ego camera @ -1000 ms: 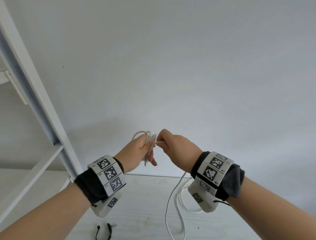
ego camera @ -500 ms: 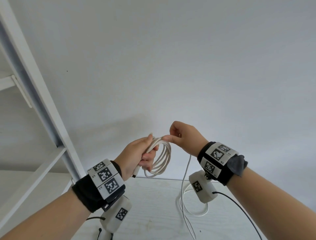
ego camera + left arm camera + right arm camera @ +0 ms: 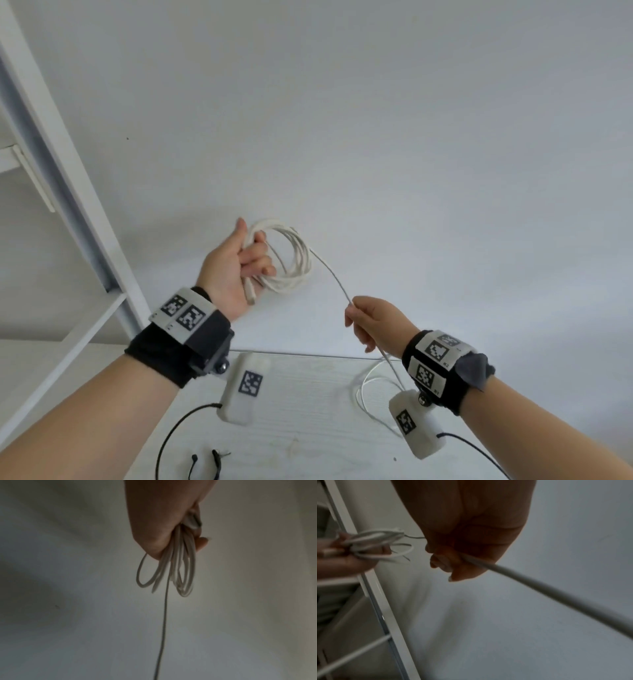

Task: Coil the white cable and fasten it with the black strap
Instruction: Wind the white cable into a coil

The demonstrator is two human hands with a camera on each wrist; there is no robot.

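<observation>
My left hand (image 3: 239, 263) is raised in front of the wall and grips several loops of the white cable (image 3: 294, 260), with one connector end poking out below the fist. The left wrist view has the same loops (image 3: 181, 569) hanging from the closed fingers. A single strand runs from the coil down to my right hand (image 3: 370, 322), which pinches it between thumb and fingers. In the right wrist view the strand (image 3: 539, 585) leaves the pinch toward the lower right. The loose rest of the cable (image 3: 370, 383) lies on the table. The black strap (image 3: 209, 466) lies at the table's near edge.
A white wooden table (image 3: 308, 428) stands against a plain white wall. A white shelf frame (image 3: 68, 192) rises at the left, close to my left forearm. Thin black wires from the wrist cameras (image 3: 171, 435) hang over the table.
My hands have parted: the left lifted the coil up and left, while the right slid down and right along the strand, drawing it taut between them.
</observation>
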